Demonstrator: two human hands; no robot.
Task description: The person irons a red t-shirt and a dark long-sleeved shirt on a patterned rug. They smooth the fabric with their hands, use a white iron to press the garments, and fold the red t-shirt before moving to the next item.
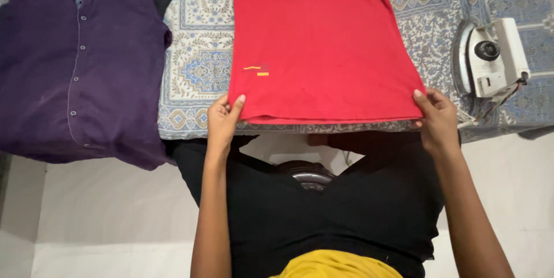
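Head view, red T-shirt [317, 47] flat, smooth, both hands' fingers [234, 105] pinching its hem corners

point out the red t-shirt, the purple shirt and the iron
red t-shirt [317, 53], head view, middle of the front
purple shirt [81, 64], head view, button placket
iron [490, 58], head view, white body beside the dial
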